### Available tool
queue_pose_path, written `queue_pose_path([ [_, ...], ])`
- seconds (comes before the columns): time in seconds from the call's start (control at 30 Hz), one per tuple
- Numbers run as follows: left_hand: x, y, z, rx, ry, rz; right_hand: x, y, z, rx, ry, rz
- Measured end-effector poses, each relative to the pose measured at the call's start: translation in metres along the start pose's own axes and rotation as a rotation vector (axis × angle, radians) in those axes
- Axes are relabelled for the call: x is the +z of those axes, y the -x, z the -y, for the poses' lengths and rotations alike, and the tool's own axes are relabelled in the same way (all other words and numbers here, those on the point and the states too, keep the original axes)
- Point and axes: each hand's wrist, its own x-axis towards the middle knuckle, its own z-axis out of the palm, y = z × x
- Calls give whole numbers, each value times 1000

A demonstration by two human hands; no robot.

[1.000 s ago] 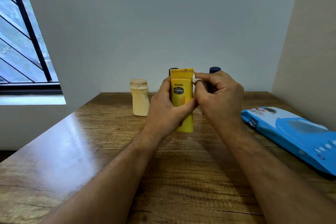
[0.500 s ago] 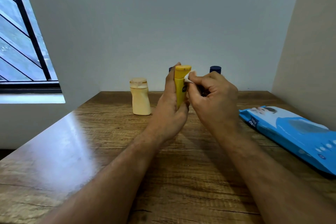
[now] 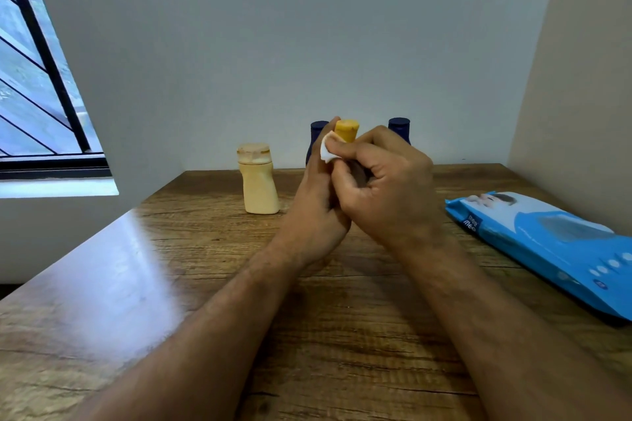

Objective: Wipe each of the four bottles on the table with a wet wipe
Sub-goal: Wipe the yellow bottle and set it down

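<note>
wood-grain table [image 3: 205,335] (window [image 3: 30,85] at left); hands clasp yellow bottle [image 3: 346,130] and wipe [image 3: 327,149].

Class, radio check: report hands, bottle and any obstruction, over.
Left hand grips yellow bottle. Right hand presses wet wipe against it. Nothing in the way.

You have a wooden table [image 3: 212,335] with dark grain lines running across it; a pale glare lies over its near left part. At your left, a window [image 3: 30,85] with a black frame and slanted black bars sits above a white sill [image 3: 58,189]. A grey-blue wall [image 3: 290,37] stands behind the far table edge, and a beige wall [image 3: 588,85] closes the right side.
</note>
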Motion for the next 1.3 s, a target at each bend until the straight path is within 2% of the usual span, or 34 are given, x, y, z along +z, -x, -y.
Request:
queue_pose_path([
  [0.23,2,0,4,-35,80,2,-5,-2,0,22,-44,-43],
  [0.47,-6,-8,-1,-198,491,-97,-5,-8,-11,269,-117,-106],
  [0.6,-12,-9,-8,-148,641,-105,-5,-8,-11,360,-298,25],
  [0.77,-24,-12,-10,-211,842,-299,-2,-3,-3,379,-463,274],
  [0.87,-25,-14,-9,-213,848,-346,-2,-1,-1,330,-454,323],
  [1.07,-24,-14,-5,-204,671,-341,-4,-7,-6,360,-398,148],
  [1.2,-30,-14,-7,-153,687,-305,-7,-10,-7,346,-342,-24],
  [1.3,-32,-13,-6,-139,688,-262,-9,-10,-8,325,-315,-66],
])
